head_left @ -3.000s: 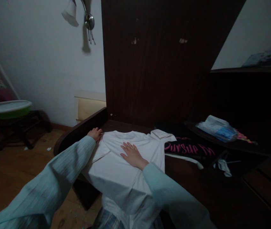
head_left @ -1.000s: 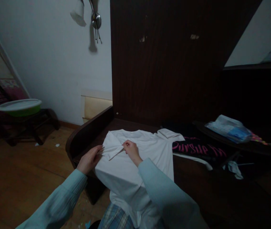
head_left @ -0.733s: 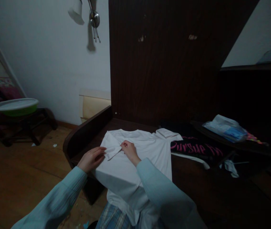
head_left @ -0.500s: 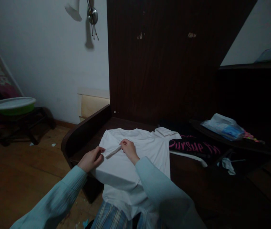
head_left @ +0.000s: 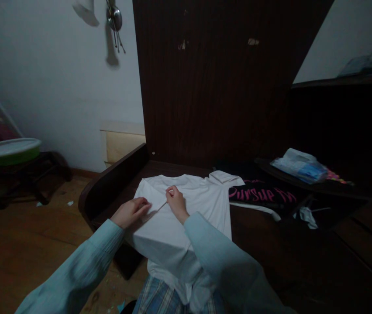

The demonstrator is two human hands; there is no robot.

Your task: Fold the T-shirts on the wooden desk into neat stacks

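Note:
A white T-shirt point(head_left: 202, 209) lies spread on a dark wooden bench, its lower part hanging over the front edge toward my lap. My right hand point(head_left: 177, 204) pinches the folded-in sleeve on the shirt's left side, at the sleeve's edge. Resting on the same sleeve, lower and to the left, is my left hand point(head_left: 131, 213). Its fingers lie along the cloth with the thumb slightly apart. The other short sleeve point(head_left: 227, 178) points out to the right.
A black cloth with pink lettering point(head_left: 261, 195) lies right of the shirt. Behind it is a clear plastic packet point(head_left: 300, 165). The bench's raised side point(head_left: 107, 176) borders the left. A green basin point(head_left: 15, 157) rests on a low stool point(head_left: 42, 174). A dark panel point(head_left: 218, 96) rises behind.
My left hand has slid slightly right along the sleeve, its fingers straighter than before. My right hand keeps its pinch at nearly the same spot on the shirt. The view has shifted a little.

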